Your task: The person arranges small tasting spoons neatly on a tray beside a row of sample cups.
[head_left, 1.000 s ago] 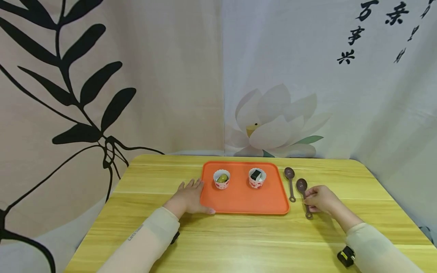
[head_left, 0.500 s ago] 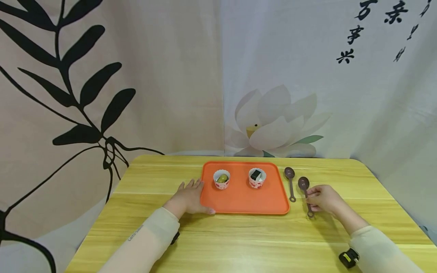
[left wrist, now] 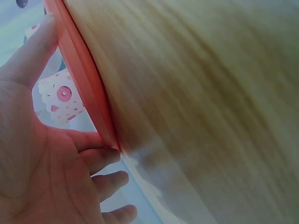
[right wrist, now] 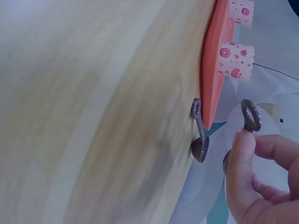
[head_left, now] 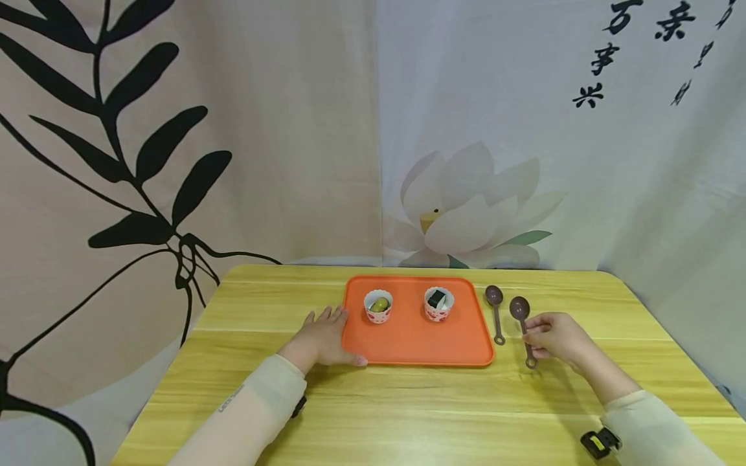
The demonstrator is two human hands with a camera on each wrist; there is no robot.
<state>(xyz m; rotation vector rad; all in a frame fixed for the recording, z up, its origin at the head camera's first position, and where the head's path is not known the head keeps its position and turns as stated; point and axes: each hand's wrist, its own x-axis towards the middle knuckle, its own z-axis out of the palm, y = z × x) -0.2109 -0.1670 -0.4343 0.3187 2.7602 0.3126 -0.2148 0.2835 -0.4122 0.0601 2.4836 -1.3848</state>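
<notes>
My right hand [head_left: 561, 338] pinches the handle of a dark brown spoon [head_left: 519, 308]. In the right wrist view, the spoon's ringed handle end [right wrist: 251, 115] rises above the thumb and finger, and the spoon looks lifted off the table. A second brown spoon [head_left: 494, 296] lies beside the orange tray [head_left: 408, 346], close to its right edge. On the tray's near-left corner rests my left hand [head_left: 326, 338], fingers extended along the left side and thumb at the front rim. The left wrist view shows its fingertips touching the rim [left wrist: 84, 77].
Two small patterned paper cups stand on the tray. The left cup [head_left: 379, 314] holds something green and round; the right cup [head_left: 437, 313] holds a black and white piece. The wooden table [head_left: 431, 414] ends at a printed curtain [head_left: 303, 129] behind.
The right hand has moved slightly away from me and to the right, raising the pinched spoon with it. The left hand, the tray and the other spoon stay where they were.
</notes>
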